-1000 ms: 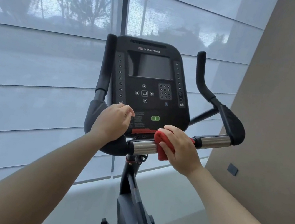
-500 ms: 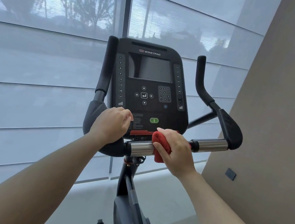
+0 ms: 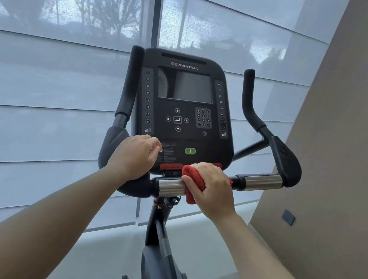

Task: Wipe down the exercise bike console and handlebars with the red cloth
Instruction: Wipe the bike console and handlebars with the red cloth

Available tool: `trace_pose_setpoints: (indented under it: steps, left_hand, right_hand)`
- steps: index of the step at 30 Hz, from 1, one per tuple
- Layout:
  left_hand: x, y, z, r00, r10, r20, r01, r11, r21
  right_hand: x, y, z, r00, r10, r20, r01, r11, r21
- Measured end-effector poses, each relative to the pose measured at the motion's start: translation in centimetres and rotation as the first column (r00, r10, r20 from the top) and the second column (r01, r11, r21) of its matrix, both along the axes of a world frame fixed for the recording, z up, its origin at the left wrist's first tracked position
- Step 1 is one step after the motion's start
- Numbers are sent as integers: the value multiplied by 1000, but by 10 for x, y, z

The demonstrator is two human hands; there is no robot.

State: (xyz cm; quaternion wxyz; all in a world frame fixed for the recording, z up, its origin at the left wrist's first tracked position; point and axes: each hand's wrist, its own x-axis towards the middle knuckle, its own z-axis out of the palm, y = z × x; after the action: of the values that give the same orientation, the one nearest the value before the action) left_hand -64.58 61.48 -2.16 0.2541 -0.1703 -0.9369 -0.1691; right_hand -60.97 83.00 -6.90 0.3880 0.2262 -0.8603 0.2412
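Note:
The black exercise bike console (image 3: 186, 113) with a dark screen stands in front of me. Its handlebars (image 3: 261, 181) run across below it, with chrome sections and black upright grips on both sides. My right hand (image 3: 212, 189) wraps the red cloth (image 3: 192, 177) around the middle of the crossbar, just right of the left chrome section. My left hand (image 3: 133, 155) grips the black padded left bend of the handlebars, next to the console's lower left corner.
A beige wall (image 3: 352, 143) stands close on the right, with a small dark plate low down. Shaded windows (image 3: 56, 69) fill the space behind the bike. The bike's frame post (image 3: 159, 240) drops to a pale floor below.
My right hand with the red cloth has slid slightly left along the crossbar. The left hand keeps its grip. The view has shifted a little.

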Motion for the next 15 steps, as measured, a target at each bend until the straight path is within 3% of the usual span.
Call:
trace_pose_setpoints:
  steps: [5,10,15]
  left_hand:
    - [2,1,4,999,-39,3,39,999,-30]
    - [-2,25,12,997,-24,68,19,997,71]
    - [5,84,-4,979,-54,197,41,997,69]
  right_hand:
    - [-5,28,6,997,-17,73,20,999,-41]
    - [-14,69,34,995,-92,-40,87,989,-121]
    - [-21,90,17,980,-177,86,173,983,55]
